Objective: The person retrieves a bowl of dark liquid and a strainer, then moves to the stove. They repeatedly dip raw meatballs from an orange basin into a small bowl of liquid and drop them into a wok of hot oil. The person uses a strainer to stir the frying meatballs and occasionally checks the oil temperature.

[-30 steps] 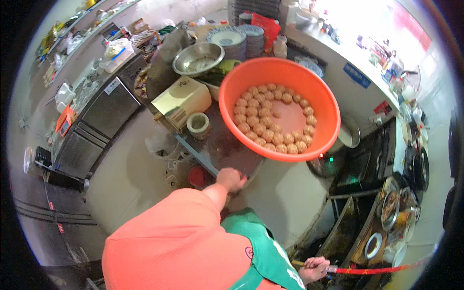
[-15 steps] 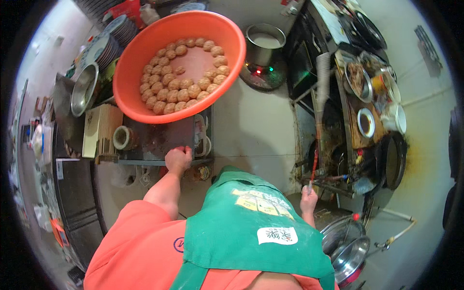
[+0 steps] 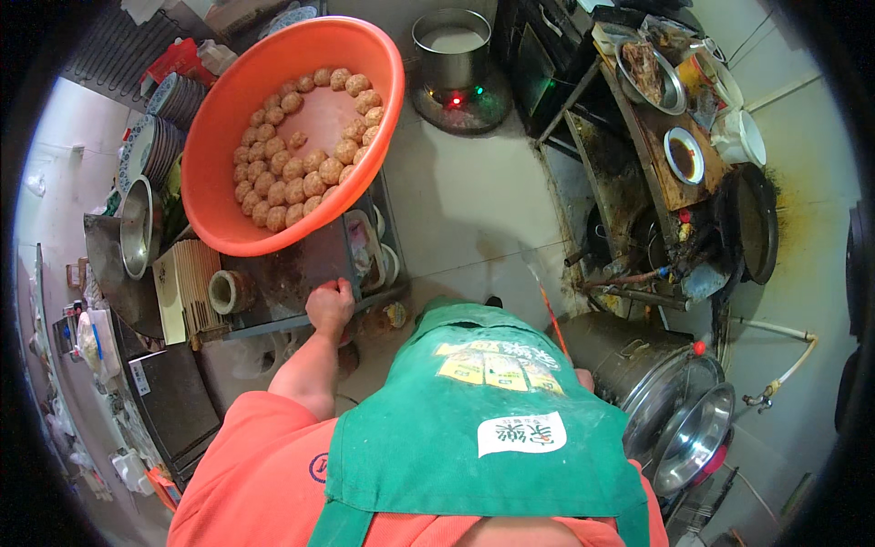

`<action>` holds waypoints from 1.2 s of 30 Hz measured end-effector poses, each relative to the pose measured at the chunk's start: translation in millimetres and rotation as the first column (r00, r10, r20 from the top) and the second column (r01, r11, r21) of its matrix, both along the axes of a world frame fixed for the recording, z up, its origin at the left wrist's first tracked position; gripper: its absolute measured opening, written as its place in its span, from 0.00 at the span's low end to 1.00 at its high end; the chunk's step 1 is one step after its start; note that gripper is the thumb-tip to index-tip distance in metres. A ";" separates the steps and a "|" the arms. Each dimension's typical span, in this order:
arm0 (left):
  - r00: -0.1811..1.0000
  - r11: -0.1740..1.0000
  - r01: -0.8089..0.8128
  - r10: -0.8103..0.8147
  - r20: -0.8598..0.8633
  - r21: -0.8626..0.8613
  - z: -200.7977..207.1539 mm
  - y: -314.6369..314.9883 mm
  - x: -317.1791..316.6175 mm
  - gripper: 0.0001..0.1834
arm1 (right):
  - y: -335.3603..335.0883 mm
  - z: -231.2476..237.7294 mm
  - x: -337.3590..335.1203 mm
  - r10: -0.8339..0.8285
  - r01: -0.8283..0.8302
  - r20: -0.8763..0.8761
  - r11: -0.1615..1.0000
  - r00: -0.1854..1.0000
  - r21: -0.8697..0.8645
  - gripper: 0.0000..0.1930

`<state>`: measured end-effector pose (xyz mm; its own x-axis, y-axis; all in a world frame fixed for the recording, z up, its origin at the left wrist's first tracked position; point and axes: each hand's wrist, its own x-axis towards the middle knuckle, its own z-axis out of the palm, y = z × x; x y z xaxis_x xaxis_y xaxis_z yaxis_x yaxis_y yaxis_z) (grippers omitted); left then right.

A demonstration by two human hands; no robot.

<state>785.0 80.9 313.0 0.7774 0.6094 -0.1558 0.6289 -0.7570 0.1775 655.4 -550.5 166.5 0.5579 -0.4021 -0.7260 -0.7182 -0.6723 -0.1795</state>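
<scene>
My left hand (image 3: 330, 307) is a closed fist at the front edge of a dark worktable (image 3: 310, 264); nothing shows sticking out of it. Just beyond it, a big orange plastic basin (image 3: 208, 196) holds rows of raw-looking meatballs (image 3: 293, 190) around a bare patch. My right hand (image 3: 584, 378) is mostly hidden behind my green apron. From it a long thin stick with a red shaft (image 3: 552, 319) points forward over the floor; its pale far end is blurred, so its kind is unclear.
A steel pot (image 3: 453, 66) of pale liquid stands on a round base with lit lamps. To the right are a wooden board (image 3: 679, 196) with bowls, a black wok (image 3: 755, 223) and steel basins (image 3: 697, 438). Stacked plates (image 3: 146, 150) and a stone mortar (image 3: 231, 292) are at left.
The stick has swung left and down from beside the right-hand counter, and my right hand has drawn in behind the apron. My left fist stays by the table edge. The view has shifted.
</scene>
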 end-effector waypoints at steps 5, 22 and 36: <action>1.000 0.999 -0.004 0.005 0.025 -0.033 0.3 -1.1 -1.0 0.22 | 40.9 63.6 55.2 0.206 -0.198 0.147 0.978 0.968 -0.064 0.19; 0.999 0.999 0.005 -0.007 -0.037 -0.034 -7.0 3.0 1.8 0.20 | 219.0 208.0 201.8 -0.582 -0.128 0.465 0.526 0.667 0.841 0.10; 0.986 0.987 0.152 -0.148 0.076 -0.058 -19.1 10.4 -6.5 0.15 | 282.6 57.3 108.5 -0.682 0.133 0.296 0.501 0.669 0.855 0.23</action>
